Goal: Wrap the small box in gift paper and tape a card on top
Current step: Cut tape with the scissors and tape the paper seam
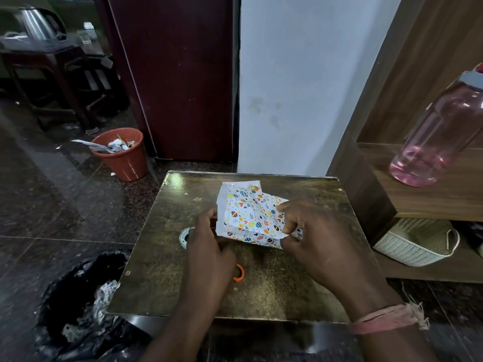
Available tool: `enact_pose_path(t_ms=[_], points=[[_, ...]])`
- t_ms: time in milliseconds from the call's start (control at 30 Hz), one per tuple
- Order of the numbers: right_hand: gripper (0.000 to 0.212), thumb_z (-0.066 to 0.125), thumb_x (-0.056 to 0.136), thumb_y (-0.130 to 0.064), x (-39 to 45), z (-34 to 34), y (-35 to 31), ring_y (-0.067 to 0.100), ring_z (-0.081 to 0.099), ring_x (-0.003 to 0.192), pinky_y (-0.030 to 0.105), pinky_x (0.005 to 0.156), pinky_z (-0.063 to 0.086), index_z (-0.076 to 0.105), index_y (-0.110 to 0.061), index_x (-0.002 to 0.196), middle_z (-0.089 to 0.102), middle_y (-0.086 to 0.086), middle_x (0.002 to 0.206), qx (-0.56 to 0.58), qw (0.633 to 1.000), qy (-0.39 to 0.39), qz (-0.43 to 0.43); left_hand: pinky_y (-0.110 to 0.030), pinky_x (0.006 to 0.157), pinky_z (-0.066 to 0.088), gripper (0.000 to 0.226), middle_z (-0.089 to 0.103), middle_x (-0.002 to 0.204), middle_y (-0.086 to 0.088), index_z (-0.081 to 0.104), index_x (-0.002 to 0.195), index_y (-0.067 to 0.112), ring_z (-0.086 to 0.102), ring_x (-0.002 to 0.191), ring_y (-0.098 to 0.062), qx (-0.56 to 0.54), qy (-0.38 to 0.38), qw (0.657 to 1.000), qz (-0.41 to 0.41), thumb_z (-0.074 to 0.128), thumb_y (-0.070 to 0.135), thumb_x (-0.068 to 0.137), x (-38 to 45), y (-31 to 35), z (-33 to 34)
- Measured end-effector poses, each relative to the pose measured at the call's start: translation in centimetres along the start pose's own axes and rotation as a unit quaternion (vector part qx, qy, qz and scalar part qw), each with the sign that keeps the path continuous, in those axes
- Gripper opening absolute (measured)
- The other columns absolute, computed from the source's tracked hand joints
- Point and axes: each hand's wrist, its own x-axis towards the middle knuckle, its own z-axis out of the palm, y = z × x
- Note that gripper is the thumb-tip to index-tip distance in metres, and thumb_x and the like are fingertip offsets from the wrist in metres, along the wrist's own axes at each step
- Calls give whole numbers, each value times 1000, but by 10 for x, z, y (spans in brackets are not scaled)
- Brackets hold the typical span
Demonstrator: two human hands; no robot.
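White gift paper (248, 215) printed with coloured eggs is folded around the small box, which is hidden under it, on a small dark wooden table (274, 288). My left hand (206, 241) holds the paper's left side with curled fingers. At the paper's right edge, my right hand (308, 231) pinches a fold. A loose flap of paper stands up at the far side. A roll of clear tape (184, 237) lies by my left hand. No card is visible.
An orange scissor handle (239, 274) peeks out under my left wrist. A black rubbish bag (78, 304) sits left of the table, an orange bin (122, 155) beyond it. To the right are a shelf with a pink bottle (439, 131) and a white basket (415, 241).
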Motion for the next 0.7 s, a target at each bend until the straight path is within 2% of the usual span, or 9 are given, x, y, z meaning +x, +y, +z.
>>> enact_pose_path(t_ms=[67,133,200,300,433,533,633,700], points=[[33,68,64,-8,0,0,2,25,64,94,44,75,53,41,-26,74,68,-2,97,-18,1000,-7,-12,-38,89,56,61,69,116,11,55,133,29,65,103,-6,10,15,1000,13,65,-3,82,1,-4,-1],[33,64,62,-8,2,1,4,25,62,90,44,72,52,38,-27,72,64,-5,91,-28,999,-19,-34,-46,85,57,55,69,114,11,56,131,33,66,99,-12,18,27,999,25,65,8,82,0,-3,-2],[34,62,60,-8,2,1,5,23,58,84,44,70,50,37,-28,71,58,-7,86,-41,997,-34,-49,-49,84,56,54,69,112,10,56,128,36,66,101,-18,29,38,998,38,58,15,78,0,-3,-3],[37,66,60,-7,0,3,5,24,54,83,44,72,49,38,-29,70,57,-5,88,-83,995,-47,-35,-50,88,55,49,68,111,12,56,123,41,63,106,-21,72,62,995,35,64,10,86,4,-9,-8],[36,71,62,-4,-2,3,5,24,52,84,41,71,45,45,-26,71,55,-5,87,-101,994,-41,8,-51,97,49,52,67,116,5,61,124,30,60,110,-27,103,97,990,9,62,-1,81,13,-11,-20],[35,70,63,-2,-2,3,7,23,50,85,38,70,41,47,-26,71,52,-7,87,-103,994,-40,25,-43,102,41,53,68,116,2,64,122,26,58,115,-29,103,113,988,-1,62,-4,78,17,-12,-29],[35,72,66,-2,-2,3,6,20,48,92,37,76,39,50,-27,76,53,-9,93,-100,993,-52,38,-51,108,40,51,69,117,-1,65,120,26,57,118,-29,92,117,988,-31,65,-2,78,23,-13,-36],[36,73,69,-5,-3,3,4,16,46,100,34,85,35,53,-32,82,53,-13,100,-85,994,-64,37,-55,106,44,46,71,117,-1,67,119,26,61,115,-28,65,116,989,-57,63,10,76,24,-13,-41]])
